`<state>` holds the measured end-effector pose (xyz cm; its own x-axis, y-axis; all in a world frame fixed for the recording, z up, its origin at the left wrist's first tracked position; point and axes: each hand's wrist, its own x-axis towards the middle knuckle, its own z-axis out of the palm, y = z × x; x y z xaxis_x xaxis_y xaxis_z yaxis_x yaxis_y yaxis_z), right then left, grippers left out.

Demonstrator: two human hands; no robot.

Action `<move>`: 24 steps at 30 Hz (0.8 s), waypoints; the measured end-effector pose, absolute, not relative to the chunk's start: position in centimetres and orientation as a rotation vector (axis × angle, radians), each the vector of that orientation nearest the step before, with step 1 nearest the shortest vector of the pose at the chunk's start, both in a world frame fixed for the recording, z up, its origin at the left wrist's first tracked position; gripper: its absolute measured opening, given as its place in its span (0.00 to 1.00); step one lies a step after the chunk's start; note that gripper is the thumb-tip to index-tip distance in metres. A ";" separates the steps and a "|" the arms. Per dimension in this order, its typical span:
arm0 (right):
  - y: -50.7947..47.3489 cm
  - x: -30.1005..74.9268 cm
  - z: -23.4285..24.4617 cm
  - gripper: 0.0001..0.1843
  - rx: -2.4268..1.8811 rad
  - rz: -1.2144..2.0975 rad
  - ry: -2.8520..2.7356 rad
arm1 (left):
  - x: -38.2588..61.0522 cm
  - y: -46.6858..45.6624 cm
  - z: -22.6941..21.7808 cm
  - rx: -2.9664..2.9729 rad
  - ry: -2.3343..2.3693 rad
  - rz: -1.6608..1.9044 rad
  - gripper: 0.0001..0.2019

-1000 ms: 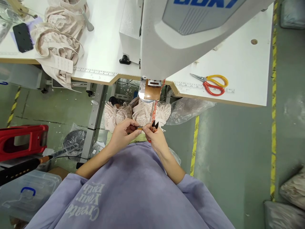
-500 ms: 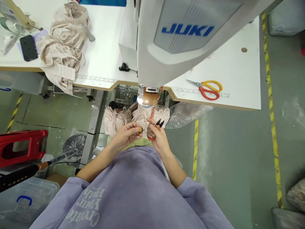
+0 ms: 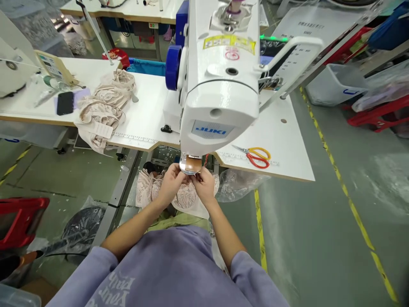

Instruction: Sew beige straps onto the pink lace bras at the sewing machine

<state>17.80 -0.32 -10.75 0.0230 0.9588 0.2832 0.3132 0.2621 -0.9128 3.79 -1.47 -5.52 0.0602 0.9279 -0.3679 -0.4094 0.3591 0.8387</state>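
My left hand [image 3: 172, 186] and my right hand [image 3: 205, 186] meet at the rounded metal end [image 3: 190, 166] of the sewing machine's lower arm, just under the head. Fingers of both hands are bent and closed at its front edge. Whatever they hold there is too small or hidden to make out. No snips show in the right hand now. Below and behind the hands lies beige lace fabric [image 3: 185, 198] over the lap. The white sewing machine [image 3: 220, 106] rises directly above, and a red cord [image 3: 206, 159] hangs beside the metal end.
Scissors [image 3: 258, 157] with yellow and red handles lie on the white table [image 3: 287, 145] to the right. Beige lace garments [image 3: 104, 106] are heaped at the left, near a black phone [image 3: 65, 103]. A clear plastic bag [image 3: 239, 184] hangs under the table edge.
Both hands have moved up to the metal end of the machine. The snips in the right hand and the small yellow-and-dark piece in the left are no longer visible. My view has tilted up.
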 end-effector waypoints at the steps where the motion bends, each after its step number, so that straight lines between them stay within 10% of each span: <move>1: 0.2 17.3 -11.0 0.13 -1.258 0.759 -1.448 | 4.1 -1.3 -5.7 0.718 1.109 1.187 0.15; 24: 0.6 18.8 -11.8 0.22 -1.063 1.302 -0.381 | 1.1 3.5 -5.3 1.735 1.727 0.933 0.08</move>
